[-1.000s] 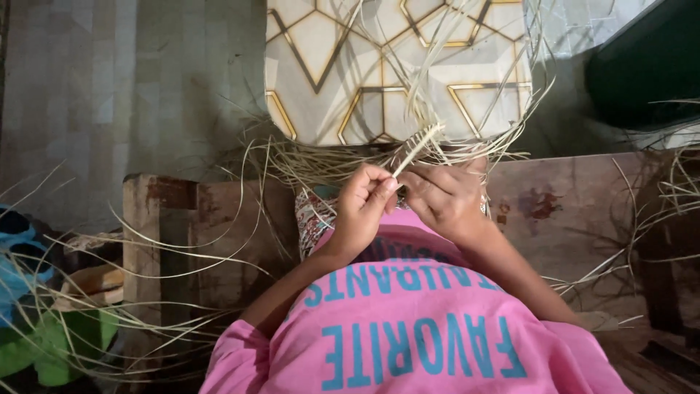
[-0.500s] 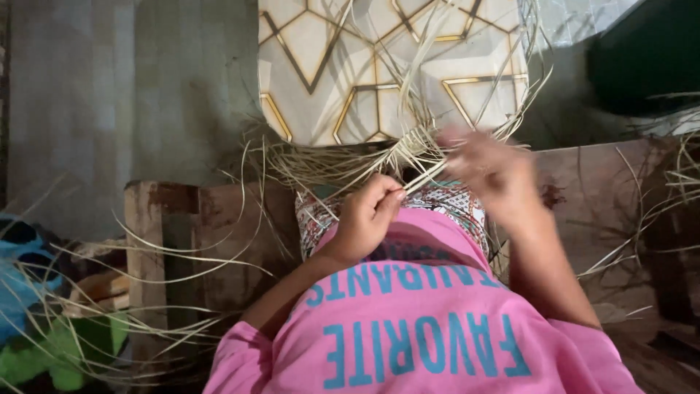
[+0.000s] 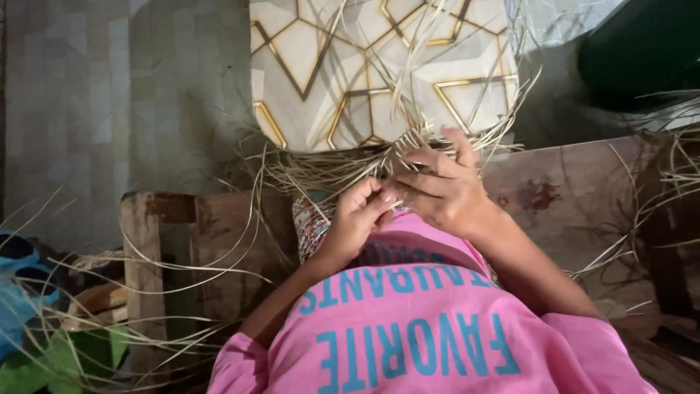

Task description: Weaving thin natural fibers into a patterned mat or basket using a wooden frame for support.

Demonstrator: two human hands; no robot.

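L hand [image 3: 357, 219] is curled shut, fingertips pinching pale straw strands [image 3: 343, 164] at the near edge of the woven bundle. R hand [image 3: 441, 186] sits just beside it, touching, w/ fingers spread over the same strands, gripping them loosely (exact pinch hidden behind the knuckles). Strands fan out up over a patterned cushion [image 3: 321, 66], white w/ gold lines. Both hands are above a wooden bench [image 3: 561, 197]; pink shirt [image 3: 423, 335] fills the lower view. Loose straw trails left by the bench.
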